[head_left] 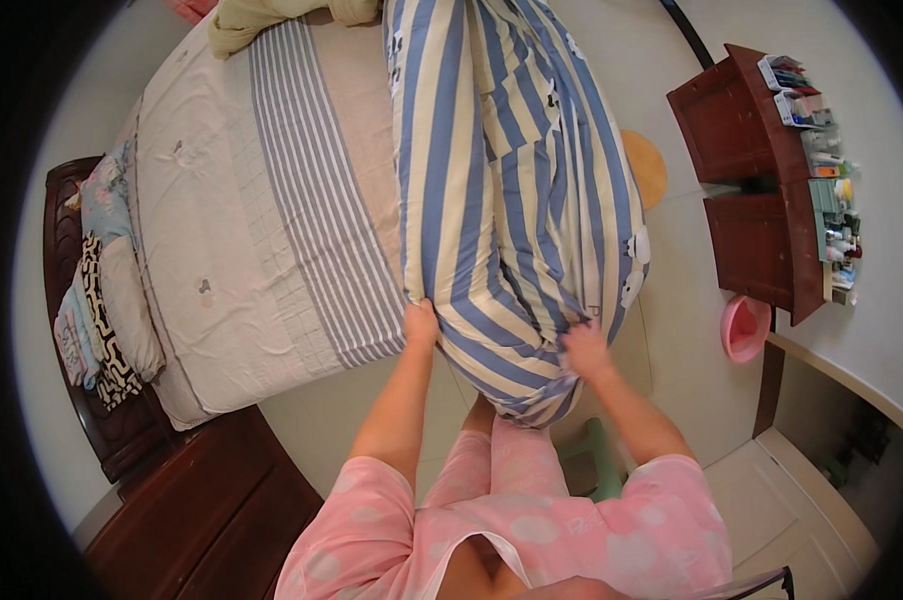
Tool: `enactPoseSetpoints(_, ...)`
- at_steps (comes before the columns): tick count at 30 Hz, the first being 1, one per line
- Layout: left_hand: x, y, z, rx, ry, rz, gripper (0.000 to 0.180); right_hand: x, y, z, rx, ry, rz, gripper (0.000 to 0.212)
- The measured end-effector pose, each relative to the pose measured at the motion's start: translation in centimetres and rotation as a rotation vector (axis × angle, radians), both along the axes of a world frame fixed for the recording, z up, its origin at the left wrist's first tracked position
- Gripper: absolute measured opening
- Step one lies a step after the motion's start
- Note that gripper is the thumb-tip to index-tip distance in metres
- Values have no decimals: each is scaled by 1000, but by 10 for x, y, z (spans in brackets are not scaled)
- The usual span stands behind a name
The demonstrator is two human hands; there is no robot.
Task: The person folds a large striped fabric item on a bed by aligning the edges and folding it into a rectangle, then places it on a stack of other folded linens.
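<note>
A large quilt (451, 150) with blue and cream stripes is draped over the bed's right side and bulges past its edge, its near end hanging in front of my legs. My left hand (421, 322) is closed on the quilt's left edge, by the near corner of the mattress. Farther right, my right hand (583, 350) grips a bunched fold of the same quilt; its fingers are slightly blurred. Beneath the quilt lies a beige bed sheet (221, 220) with grey and white stripes, somewhat wrinkled.
Folded pillows (131, 310) rest against the dark wooden headboard (81, 420) at left. A yellowish bundled cloth (261, 22) lies on the bed's far side. To the right are a dark red cabinet (736, 130) topped with bottles, a pink basin (745, 328), a round stool (643, 170) and a green stool (599, 455).
</note>
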State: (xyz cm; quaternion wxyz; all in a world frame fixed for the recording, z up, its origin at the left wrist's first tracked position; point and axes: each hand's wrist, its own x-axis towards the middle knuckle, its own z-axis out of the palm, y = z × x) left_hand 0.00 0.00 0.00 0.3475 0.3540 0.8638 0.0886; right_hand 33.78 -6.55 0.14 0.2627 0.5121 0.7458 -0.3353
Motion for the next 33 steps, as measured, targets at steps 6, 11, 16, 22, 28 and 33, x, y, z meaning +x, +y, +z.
enactPoseSetpoints(6,-24,-5,-25,110,-121,68,40,70,-37,-36,513,-84,20,29)
enactPoseSetpoints(11,-34,-8,-31,191,-211,138,40,-30,-4,15,424,352,-296,21)
enactPoseSetpoints(16,-8,-29,-21,242,-53,62,47,-87,-41,29,448,537,-354,52)
enactPoseSetpoints(22,60,-73,109,425,11,-605,59,-117,-57,27,385,450,-370,62)
enactPoseSetpoints(28,81,-58,101,307,98,-1454,71,-119,-63,29,351,475,-310,59)
enactPoseSetpoints(33,97,-43,67,31,446,-2030,65,-103,-63,45,263,496,-221,63)
